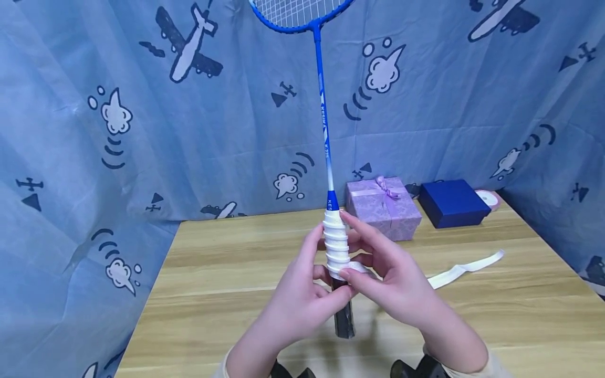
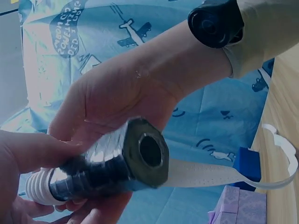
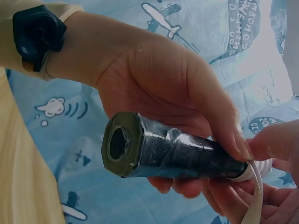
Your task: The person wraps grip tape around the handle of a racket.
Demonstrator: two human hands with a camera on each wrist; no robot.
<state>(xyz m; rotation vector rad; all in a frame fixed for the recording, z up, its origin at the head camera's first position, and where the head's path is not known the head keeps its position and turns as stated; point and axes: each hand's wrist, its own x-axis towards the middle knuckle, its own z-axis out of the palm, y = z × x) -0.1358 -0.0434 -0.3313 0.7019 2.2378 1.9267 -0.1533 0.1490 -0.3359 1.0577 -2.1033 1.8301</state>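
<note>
Racket: one blue-and-white badminton racket with a thin shaft [image 1: 327, 152], its strung head cut off by the top edge of the frame, its handle at lower centre between the hands.
Handle wrap: one white ridged band of strip [image 1: 337, 247] around the upper handle; the black octagonal butt end [image 1: 344, 321] shows bare below it, with one round hole seen in both wrist views.
Loose strip: one white tail [image 1: 465, 269] leading from the wrap, passing behind the right hand and lying towards the right of the frame.
Hands: two; the left hand [image 1: 304, 294] grips the handle, thumb across its front; the right hand [image 1: 399, 268] pinches the strip against the wrap's lower edge, forefinger touching the upper edge.
Boxes: two, right of centre; one lilac patterned gift box [image 1: 402, 226] with one ribbon bow [image 1: 386, 187], and one plain dark-blue box [image 1: 455, 202].
Roll: one round pink-and-white roll [image 1: 490, 199], partly hidden behind the blue box.
Wrist devices: two, black, one per wrist.
Table: one, pale wood-grain [image 1: 227, 273].
Backdrop: blue curtain fabric [image 1: 227, 136] printed with aeroplanes and clouds.
</note>
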